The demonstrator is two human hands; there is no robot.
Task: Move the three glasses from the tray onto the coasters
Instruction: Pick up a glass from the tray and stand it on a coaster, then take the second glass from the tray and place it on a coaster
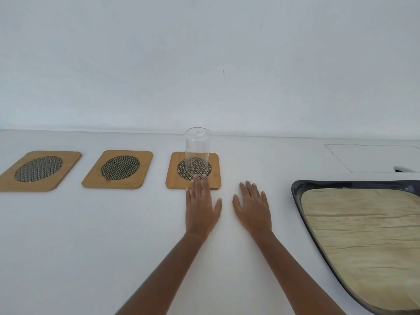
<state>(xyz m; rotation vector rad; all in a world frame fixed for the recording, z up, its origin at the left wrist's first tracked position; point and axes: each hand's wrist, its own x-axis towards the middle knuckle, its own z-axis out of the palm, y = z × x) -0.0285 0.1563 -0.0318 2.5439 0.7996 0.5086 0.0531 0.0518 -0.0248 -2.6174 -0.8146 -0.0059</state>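
Note:
A clear tall glass (197, 151) stands upright on the right coaster (214, 176), a wooden square with a round mesh centre. The middle coaster (118, 170) and the left coaster (38, 170) carry nothing. My left hand (201, 208) lies flat, fingers spread, its fingertips over the right coaster's front edge just below the glass. My right hand (252, 208) lies flat and open on the white table between that coaster and the tray (297, 189). The dark-rimmed tray has a wood-grain bottom; no glass shows in its visible part.
A white wall rises right behind the coasters. A rectangular outline (372, 158) is marked in the tabletop behind the tray, with a small white and dark object (405, 169) at its right edge. The tray runs off the right of the view.

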